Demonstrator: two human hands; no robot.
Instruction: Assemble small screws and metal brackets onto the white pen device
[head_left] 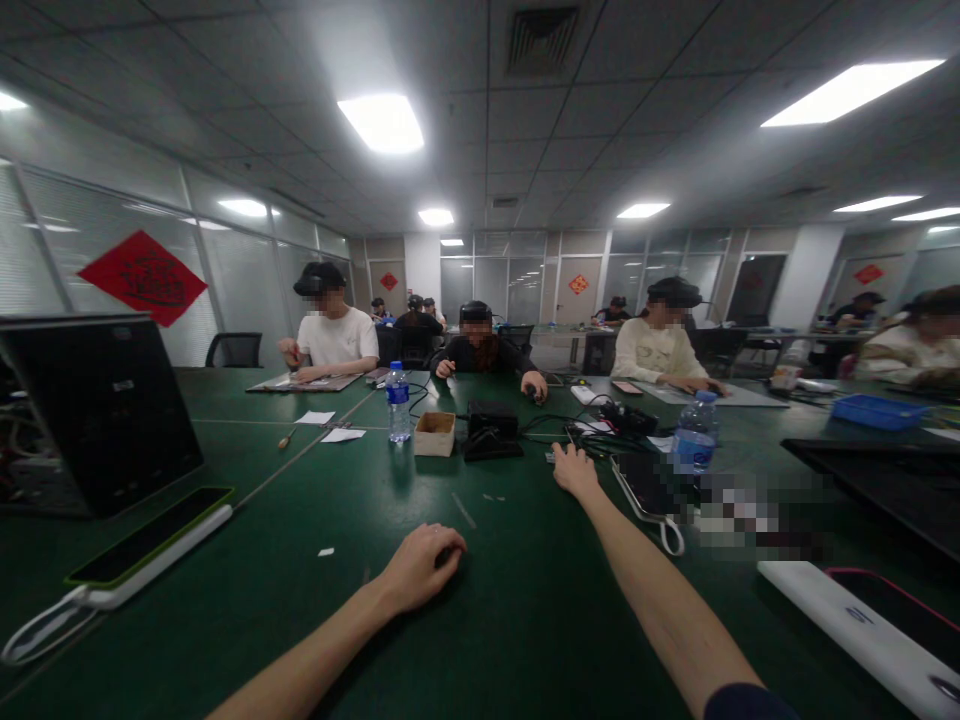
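My left hand (pixel 426 565) rests on the green tabletop (pixel 480 640) with its fingers curled in. A dark gap shows between thumb and fingers, and I make out nothing held there. Farther forward, my right hand (pixel 576 472) reaches out over the table, fingers stretched and a little apart. By its fingertips are a small pale piece (pixel 550 457) and a thin stick-like thing, too small to name. To the left of that hand stand a black device on a stand (pixel 491 428) and a small open box (pixel 434 436). Black cables (pixel 628 417) lie just beyond it.
Water bottles stand at left (pixel 399 405) and right (pixel 694 435). A phone with a strap (pixel 649 490) lies beside my right forearm. A black computer case (pixel 97 410) is at far left, a white power bank (pixel 847 630) at lower right. Co-workers wearing headsets sit across the table.
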